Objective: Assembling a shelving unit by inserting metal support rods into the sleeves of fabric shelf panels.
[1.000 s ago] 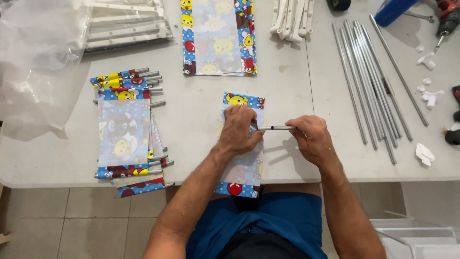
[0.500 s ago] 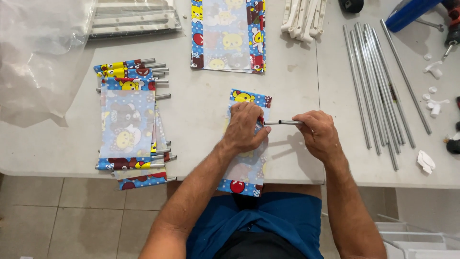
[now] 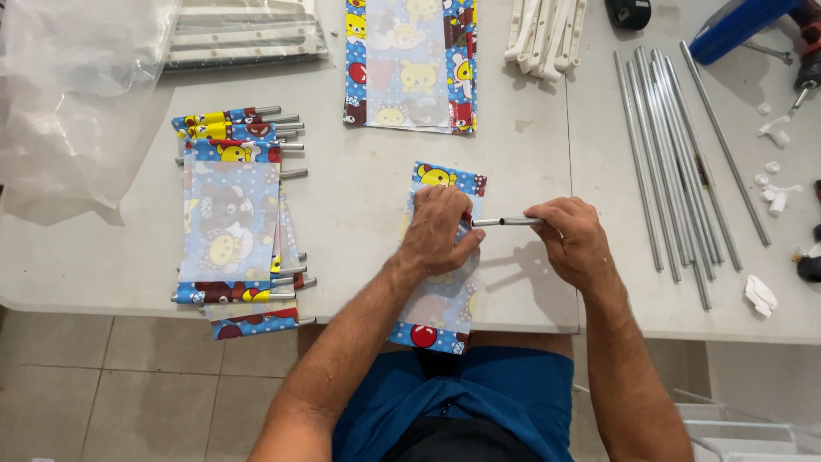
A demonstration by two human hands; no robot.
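Note:
A colourful cartoon-print fabric panel point(image 3: 438, 316) lies on the white table point(image 3: 359, 214) in front of me, its near end hanging over the edge. My left hand point(image 3: 440, 229) grips the panel's upper right hem. My right hand point(image 3: 575, 239) pinches a thin metal rod point(image 3: 500, 222), which points left into the hem under my left fingers. Only a short length of rod shows between the hands.
A stack of same-print panels with rods in them point(image 3: 235, 222) lies at left. Another panel point(image 3: 410, 64) sits at top centre. Several loose metal rods point(image 3: 676, 162) lie at right, with white plastic parts point(image 3: 547, 30), small white caps point(image 3: 774, 184), a clear plastic bag point(image 3: 73, 94).
The rod has gone further left into the hem; less of it shows between my hands. My right hand has moved closer to the left.

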